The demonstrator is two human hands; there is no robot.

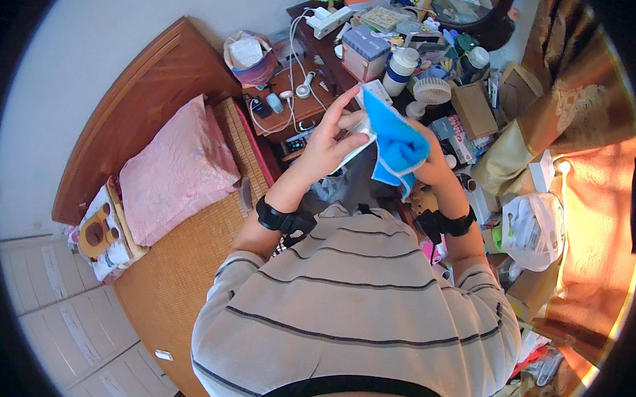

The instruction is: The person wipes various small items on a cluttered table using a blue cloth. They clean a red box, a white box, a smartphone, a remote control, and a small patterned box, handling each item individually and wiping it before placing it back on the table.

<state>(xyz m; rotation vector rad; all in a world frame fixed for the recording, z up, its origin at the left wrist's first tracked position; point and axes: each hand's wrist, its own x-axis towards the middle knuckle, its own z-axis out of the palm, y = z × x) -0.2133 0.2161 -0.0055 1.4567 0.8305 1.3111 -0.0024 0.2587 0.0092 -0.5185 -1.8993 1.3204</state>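
My left hand (330, 141) grips a thin white object (355, 153) between thumb and fingers. Most of that object is hidden by the hand and the cloth, so its kind is unclear. A bright blue cloth (396, 130) with a pale stitched edge is bunched in my right hand (432, 163). The cloth's upper corner reaches up to the fingertips of my left hand and covers part of the white object's right side. Both hands are raised in front of my chest, over the gap between the nightstand (285, 87) and the cluttered dresser (323, 38).
A white-and-blue bottle (400, 73), a small fan (431, 91) and a printed box (365, 53) stand beyond my hands. White cables (292, 56) trail over the nightstand. Left lies a bed with a woven mat (184, 267) and pink pillow (177, 172); right hangs a curtain (591, 208).
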